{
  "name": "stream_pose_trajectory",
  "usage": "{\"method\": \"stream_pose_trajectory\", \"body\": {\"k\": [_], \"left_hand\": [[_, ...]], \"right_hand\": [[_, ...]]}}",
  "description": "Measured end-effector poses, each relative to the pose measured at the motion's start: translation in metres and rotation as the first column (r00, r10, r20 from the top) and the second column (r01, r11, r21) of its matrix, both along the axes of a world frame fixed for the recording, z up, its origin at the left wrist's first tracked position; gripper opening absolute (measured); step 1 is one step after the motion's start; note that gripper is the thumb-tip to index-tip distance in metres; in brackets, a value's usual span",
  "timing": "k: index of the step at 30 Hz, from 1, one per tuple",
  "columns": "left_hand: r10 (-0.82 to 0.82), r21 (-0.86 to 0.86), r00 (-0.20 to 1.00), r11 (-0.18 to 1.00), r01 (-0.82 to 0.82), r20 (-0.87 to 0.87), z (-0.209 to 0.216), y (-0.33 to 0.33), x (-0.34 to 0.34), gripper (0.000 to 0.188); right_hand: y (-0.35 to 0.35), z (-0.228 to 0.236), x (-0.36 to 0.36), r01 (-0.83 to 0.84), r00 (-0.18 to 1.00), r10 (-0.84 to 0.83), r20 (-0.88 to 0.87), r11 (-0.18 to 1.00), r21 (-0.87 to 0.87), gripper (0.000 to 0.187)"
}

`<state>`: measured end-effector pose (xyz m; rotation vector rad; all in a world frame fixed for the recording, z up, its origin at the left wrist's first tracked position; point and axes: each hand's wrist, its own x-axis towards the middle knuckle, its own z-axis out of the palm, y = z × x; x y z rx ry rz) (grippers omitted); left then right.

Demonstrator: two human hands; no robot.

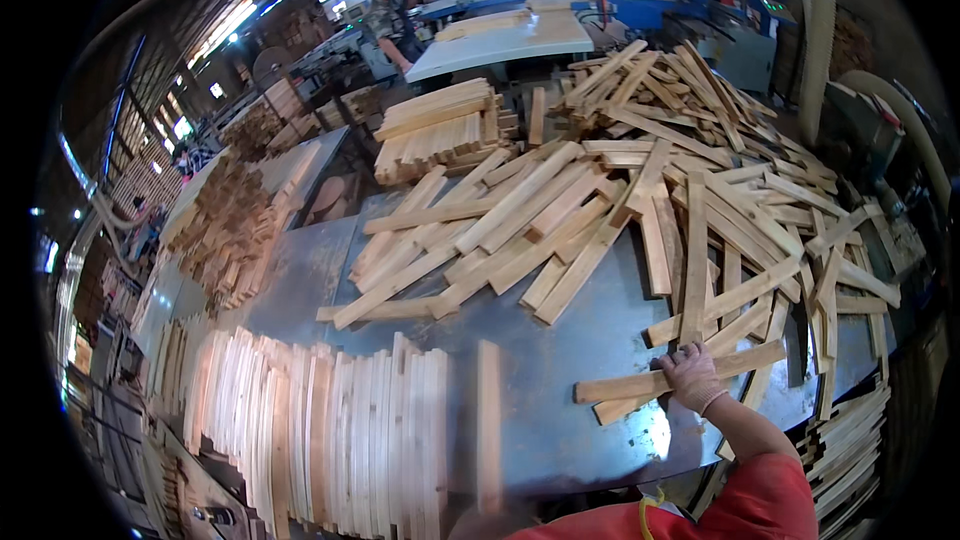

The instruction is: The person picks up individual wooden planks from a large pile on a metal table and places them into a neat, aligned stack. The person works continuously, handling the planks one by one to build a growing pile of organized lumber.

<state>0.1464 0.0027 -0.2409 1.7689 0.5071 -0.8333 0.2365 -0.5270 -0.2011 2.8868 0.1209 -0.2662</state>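
My right hand, in what looks like a pale glove, closes over the middle of a wooden slat at the near right of the metal table. Another slat lies partly beneath that one. The upright slat in the pile reaches down to my fingertips. At the lower edge, a blurred shape that seems to be my left hand is by the bottom end of a single slat; its fingers cannot be made out. To the left of this slat stands a tight row of pale slats.
A loose heap of slats covers the table's middle and right. Stacked slats sit behind, and brown pieces lie on the left. A person stands by a white-topped table. A hose hangs at right.
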Motion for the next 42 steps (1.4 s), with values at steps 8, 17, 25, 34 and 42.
{"method": "stream_pose_trajectory", "body": {"k": [8, 17, 25, 34, 42], "left_hand": [[-0.316, 0.893, 0.880, 0.393, -0.219, 0.355, -0.087, 0.047, -0.047, 0.054], [-0.643, 0.770, 0.519, 0.636, -0.048, 0.563, 0.008, 0.070, -0.013, 0.082], [-0.783, 0.884, 0.508, 0.459, 0.083, 0.359, 0.007, 0.016, 0.034, 0.098], [-0.787, 0.983, 0.614, 0.149, 0.105, 0.053, 0.014, -0.035, 0.034, 0.089], [-0.728, 0.957, 0.651, 0.291, 0.011, 0.214, -0.014, -0.046, 0.032, 0.071]], "right_hand": [[0.092, 0.056, 0.040, 0.119, 0.964, -0.018, -0.264, 0.921, 0.372, 0.061], [0.304, -0.043, 0.084, 0.537, 0.840, -0.117, -0.531, 0.025, 0.843, 0.047], [0.357, -0.106, 0.071, 0.195, 0.980, 0.015, -0.198, 0.110, 0.975, 0.058], [-0.020, -0.019, 0.118, 0.273, 0.536, -0.747, 0.393, 0.594, 0.757, 0.050], [-0.070, -0.065, 0.183, 0.396, 0.501, -0.865, -0.022, 0.207, 0.895, 0.070]]}}
